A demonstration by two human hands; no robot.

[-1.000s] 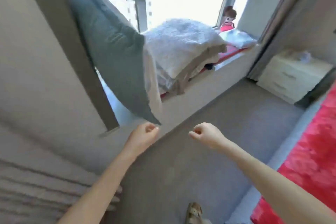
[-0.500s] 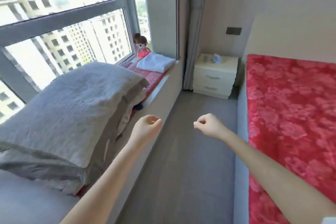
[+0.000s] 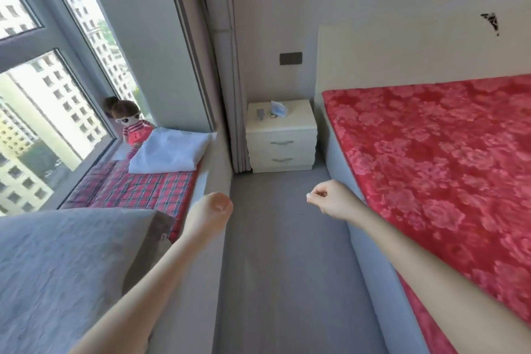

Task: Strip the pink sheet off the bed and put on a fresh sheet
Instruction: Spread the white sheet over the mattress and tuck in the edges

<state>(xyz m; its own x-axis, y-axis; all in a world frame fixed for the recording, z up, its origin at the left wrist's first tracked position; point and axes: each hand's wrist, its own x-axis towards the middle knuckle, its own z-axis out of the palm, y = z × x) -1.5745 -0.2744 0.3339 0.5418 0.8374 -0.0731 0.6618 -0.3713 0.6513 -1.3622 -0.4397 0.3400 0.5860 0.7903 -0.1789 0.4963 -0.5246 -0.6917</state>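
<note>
Little has changed in the hands since half a second ago. The view has swung on, pushing the grey bedding (image 3: 57, 267) into the near left corner and bringing the headboard (image 3: 402, 60) into sight. The left hand (image 3: 214, 208) and right hand (image 3: 330, 198) are held over the floor (image 3: 275, 253) between ledge (image 3: 214, 164) and bed (image 3: 337, 158), each curled into a fist. The right thumb meets the forefinger, with nothing visible between them.

Just right of that hand, the pink sheet (image 3: 431, 181) lies flat on the bed, so stripping has not begun. A folded white cloth (image 3: 169, 149), likely the fresh sheet, waits on the ledge beside a doll (image 3: 129, 123).

The bed's far side and foot are cut off. The left fingers are turned away from view.
</note>
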